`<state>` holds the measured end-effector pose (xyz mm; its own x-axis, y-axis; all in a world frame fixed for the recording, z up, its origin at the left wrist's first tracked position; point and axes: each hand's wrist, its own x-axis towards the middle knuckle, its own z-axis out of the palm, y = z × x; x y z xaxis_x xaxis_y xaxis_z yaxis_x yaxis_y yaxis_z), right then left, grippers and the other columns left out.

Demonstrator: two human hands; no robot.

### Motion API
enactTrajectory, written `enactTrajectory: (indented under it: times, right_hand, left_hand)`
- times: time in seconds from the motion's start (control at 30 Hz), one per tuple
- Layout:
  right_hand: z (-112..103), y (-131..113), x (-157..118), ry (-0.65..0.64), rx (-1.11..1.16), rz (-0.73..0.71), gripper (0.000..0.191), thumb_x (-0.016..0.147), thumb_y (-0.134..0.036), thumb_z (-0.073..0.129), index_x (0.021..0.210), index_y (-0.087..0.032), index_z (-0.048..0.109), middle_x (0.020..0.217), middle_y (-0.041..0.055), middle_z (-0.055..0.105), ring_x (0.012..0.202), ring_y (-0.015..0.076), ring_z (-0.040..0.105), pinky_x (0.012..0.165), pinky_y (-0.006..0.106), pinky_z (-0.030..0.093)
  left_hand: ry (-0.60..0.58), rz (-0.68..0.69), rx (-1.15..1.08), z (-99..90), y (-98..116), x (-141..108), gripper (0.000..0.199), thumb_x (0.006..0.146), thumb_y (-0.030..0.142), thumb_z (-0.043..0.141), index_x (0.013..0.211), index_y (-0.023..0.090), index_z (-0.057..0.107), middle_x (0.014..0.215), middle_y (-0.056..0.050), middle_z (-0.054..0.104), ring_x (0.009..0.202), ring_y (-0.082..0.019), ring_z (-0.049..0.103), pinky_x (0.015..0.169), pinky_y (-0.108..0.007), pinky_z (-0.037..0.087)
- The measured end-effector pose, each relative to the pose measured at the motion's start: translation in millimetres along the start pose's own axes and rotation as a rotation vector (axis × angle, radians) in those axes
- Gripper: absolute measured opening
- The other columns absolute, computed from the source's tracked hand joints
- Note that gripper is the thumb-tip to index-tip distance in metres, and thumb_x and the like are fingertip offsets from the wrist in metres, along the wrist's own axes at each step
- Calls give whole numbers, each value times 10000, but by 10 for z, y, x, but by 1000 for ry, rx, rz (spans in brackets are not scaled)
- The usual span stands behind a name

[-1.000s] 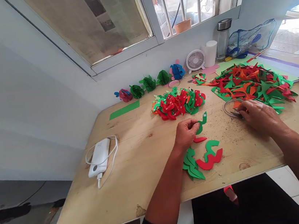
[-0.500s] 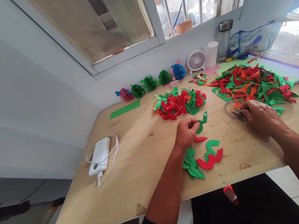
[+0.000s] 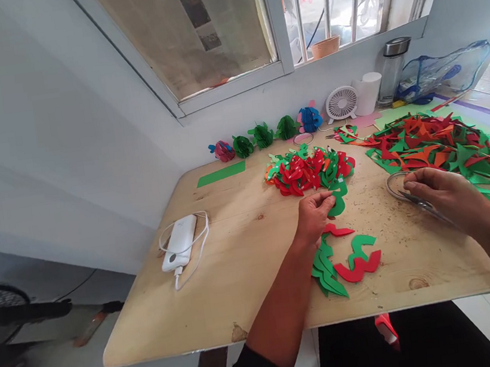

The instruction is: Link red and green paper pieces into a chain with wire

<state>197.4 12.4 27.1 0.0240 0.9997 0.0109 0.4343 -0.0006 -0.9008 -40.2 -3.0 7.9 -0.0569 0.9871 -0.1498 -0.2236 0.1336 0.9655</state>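
My left hand [image 3: 316,217] pinches a curved green paper piece [image 3: 339,201] above the table. My right hand [image 3: 439,197] is closed on metal scissors [image 3: 419,202], their blades pointing left and a large ring handle showing beyond the fingers. Below my left hand lie a red paper strip [image 3: 339,230], layered green cutouts [image 3: 326,269], a wavy red cutout [image 3: 359,268] and a green one [image 3: 361,246]. Behind the left hand is a pile of red and green cutouts [image 3: 300,173]. Behind the right hand spreads a heap of paper scraps [image 3: 441,145].
A white power bank [image 3: 179,243] with a cable lies at the left of the table [image 3: 245,255]. Along the wall stand folded paper figures [image 3: 263,135], a small white fan [image 3: 341,103], a white cylinder [image 3: 368,94] and a glass bottle [image 3: 393,76]. A green strip [image 3: 221,174] lies nearby.
The view has shifted, so the table scene sits farther right. The green piece is turned in my left hand and shows more of its rounded part. The scissors' blades now show more clearly.
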Motion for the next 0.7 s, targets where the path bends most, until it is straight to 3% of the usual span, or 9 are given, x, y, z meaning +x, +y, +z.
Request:
enactTrajectory:
  times: [0.1,0.33,0.47,0.7]
  right_hand:
    - [162,-185,-48,-103,208,34,372,632,-533,675,719,-186,571,615,-18,489,567,107,400,532,262,313]
    - [770,-381,-78,-260,329,-17,397,608,-555,690,688,-178,595,547,-25,474,527,101,399,500,254,325]
    - [967,-365,-57,-207,347,-18,345,635,-503,668,707,-173,601,550,-34,456,523,97,390,503,251,328]
    - [1030,-328,-52,-155,352,-28,283,638,-440,664,679,-173,580,550,-36,456,514,93,370,485,245,307]
  left_hand:
    - [35,0,-77,3,6,2,231,619,265,697,800,123,712,626,-15,618,542,-93,539,478,-206,459]
    - [63,39,-145,-4,-9,15,199,600,228,708,767,121,714,646,-19,640,559,-97,553,518,-229,484]
    - [70,51,-143,-6,-16,27,209,603,207,703,792,117,718,661,-29,654,568,-97,560,531,-224,486]
    - [81,48,-143,26,-43,25,219,599,198,697,800,118,727,725,-43,674,596,-101,563,562,-243,500]
